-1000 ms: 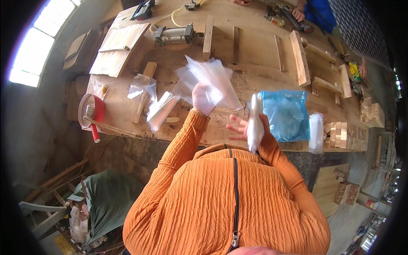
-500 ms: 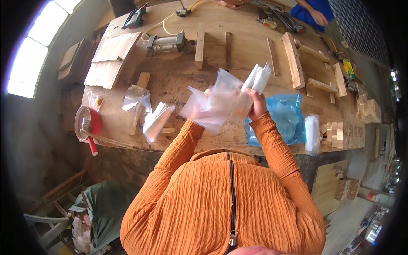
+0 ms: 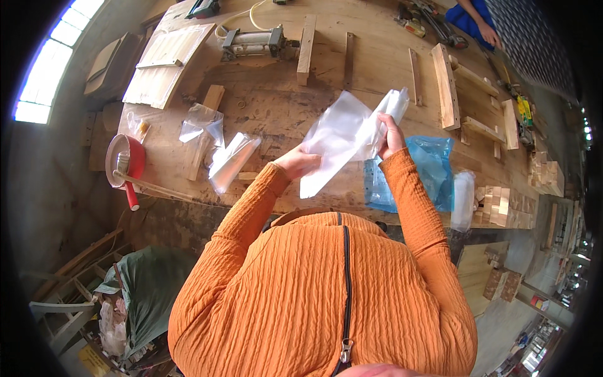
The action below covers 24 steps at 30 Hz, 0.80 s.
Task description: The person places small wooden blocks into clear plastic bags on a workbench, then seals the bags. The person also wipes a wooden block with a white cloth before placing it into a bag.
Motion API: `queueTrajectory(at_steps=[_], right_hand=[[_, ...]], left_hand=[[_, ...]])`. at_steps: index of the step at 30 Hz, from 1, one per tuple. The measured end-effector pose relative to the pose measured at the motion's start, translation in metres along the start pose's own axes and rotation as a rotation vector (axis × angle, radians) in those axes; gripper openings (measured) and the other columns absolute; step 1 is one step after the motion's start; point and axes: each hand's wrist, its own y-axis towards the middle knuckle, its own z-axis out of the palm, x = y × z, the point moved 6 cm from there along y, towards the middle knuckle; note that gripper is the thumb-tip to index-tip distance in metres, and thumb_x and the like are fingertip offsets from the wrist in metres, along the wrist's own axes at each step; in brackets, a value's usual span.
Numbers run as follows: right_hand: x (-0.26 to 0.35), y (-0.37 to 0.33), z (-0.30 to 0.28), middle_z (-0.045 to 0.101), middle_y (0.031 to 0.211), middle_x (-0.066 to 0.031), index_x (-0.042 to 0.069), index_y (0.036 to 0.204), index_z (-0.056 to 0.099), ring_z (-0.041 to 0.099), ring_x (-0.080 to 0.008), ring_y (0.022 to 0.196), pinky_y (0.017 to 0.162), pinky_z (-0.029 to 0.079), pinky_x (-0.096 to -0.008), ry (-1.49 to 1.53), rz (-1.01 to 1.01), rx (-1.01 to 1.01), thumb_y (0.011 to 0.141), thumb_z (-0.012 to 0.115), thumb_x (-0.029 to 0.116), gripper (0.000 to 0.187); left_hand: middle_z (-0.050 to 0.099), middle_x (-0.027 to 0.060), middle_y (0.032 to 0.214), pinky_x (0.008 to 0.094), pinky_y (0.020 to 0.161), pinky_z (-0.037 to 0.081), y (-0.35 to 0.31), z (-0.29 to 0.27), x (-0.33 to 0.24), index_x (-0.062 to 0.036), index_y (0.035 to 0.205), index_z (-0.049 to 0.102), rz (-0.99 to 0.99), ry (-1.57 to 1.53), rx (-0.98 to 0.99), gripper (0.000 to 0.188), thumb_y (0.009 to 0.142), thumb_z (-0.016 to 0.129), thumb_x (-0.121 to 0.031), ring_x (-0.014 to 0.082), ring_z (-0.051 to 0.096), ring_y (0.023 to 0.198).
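Over the near middle of the workbench, both my hands hold clear plastic bags (image 3: 342, 129). My left hand (image 3: 298, 162) pinches the lower left edge of a flat bag, thumb on top. Around a rolled or folded bundle of clear bags (image 3: 391, 103), my right hand (image 3: 392, 134) is closed. The flat bag and the bundle overlap, and I cannot tell whether they are joined. A blue plastic bag (image 3: 427, 176) lies beneath my right forearm. To the left of my left hand lies another folded stack of clear bags (image 3: 233, 161), with a crumpled clear bag (image 3: 202, 125) beyond it.
A red pan (image 3: 134, 160) with a brush sits at the left edge. Farther back are a metal cylinder (image 3: 254, 44), wooden strips (image 3: 306, 50) and a wooden frame (image 3: 447, 88). Wood blocks (image 3: 509, 204) sit right. A co-worker's hand (image 3: 488, 34) shows far right.
My left hand has moved out from behind the plastic and now grips its edge. The flat bag lies smoother and more spread; my right hand still holds the bundle. The view has shifted slightly.
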Motion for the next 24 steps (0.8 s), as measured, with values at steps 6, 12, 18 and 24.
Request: queueTrajectory(at_steps=[6,12,18,24], right_hand=[[0.025,-0.034,0.017,0.057,0.099,-0.0086,0.003,0.117,0.047,0.06,-0.0224,0.089,0.08,0.052,-0.0379,-0.054,-0.273,0.159,0.077,0.066,0.021,0.047],[0.056,-0.056,0.05,0.057,0.102,-0.0099,0.004,0.123,0.043,0.061,-0.0271,0.093,0.078,0.054,-0.0409,-0.023,-0.316,0.304,0.077,0.065,0.02,0.054],[0.045,-0.032,0.011,0.058,0.109,-0.0121,0.005,0.118,0.048,0.058,-0.0272,0.101,0.088,0.049,-0.0442,0.197,-0.231,0.195,0.082,0.061,0.03,0.046],[0.042,-0.035,0.008,0.06,0.105,-0.01,0.006,0.115,0.051,0.059,-0.0265,0.097,0.086,0.05,-0.0432,0.269,-0.236,0.193,0.081,0.061,0.029,0.042]], left_hand=[[0.052,0.0096,0.128,0.0354,0.094,0.044,0.006,0.02,-0.005,-0.0026,0.132,0.043,-0.01,-0.285,0.055,0.051,0.088,0.058,-0.024,0.018,0.052,0.113],[0.048,0.0146,0.132,0.0528,0.094,0.043,0.014,-0.013,0.001,-0.0037,0.135,0.038,-0.003,-0.073,-0.141,0.071,0.085,0.049,-0.053,0.0282,0.051,0.115],[0.048,0.0191,0.131,0.0588,0.089,0.044,0.013,0.019,-0.021,-0.0035,0.136,0.037,-0.083,-0.305,0.098,0.076,0.081,0.053,-0.055,0.0349,0.051,0.115],[0.049,0.0233,0.128,0.0493,0.086,0.049,0.013,0.02,-0.023,-0.0003,0.137,0.033,-0.157,-0.022,0.08,0.078,0.084,0.05,-0.055,0.0335,0.055,0.112]])
